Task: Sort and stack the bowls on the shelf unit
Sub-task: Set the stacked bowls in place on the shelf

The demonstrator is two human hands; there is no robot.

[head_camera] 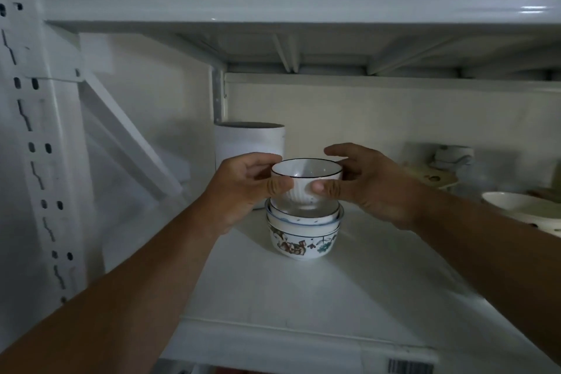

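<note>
Both hands are in at the centre of the frame, on the white shelf [303, 291]. The left hand [243, 188] has its thumb pressed on the near side of the black-rimmed bowl [306, 184] and its fingers curled round the far left of the rim. The right hand [370, 185] mirrors it, thumb on the front wall, fingers arched loosely over the right of the rim (whether those fingertips actually touch is hard to tell). That ribbed white bowl sits at the top of a stack, nested in a blue-rimmed bowl [303, 218], which sits in the flower-patterned bowl [303, 244] at the bottom, standing on the shelf. Just behind, a white cylinder [249, 143] stands upright. At the right edge lies a cream dish [522, 209], well apart from the stack.
</note>
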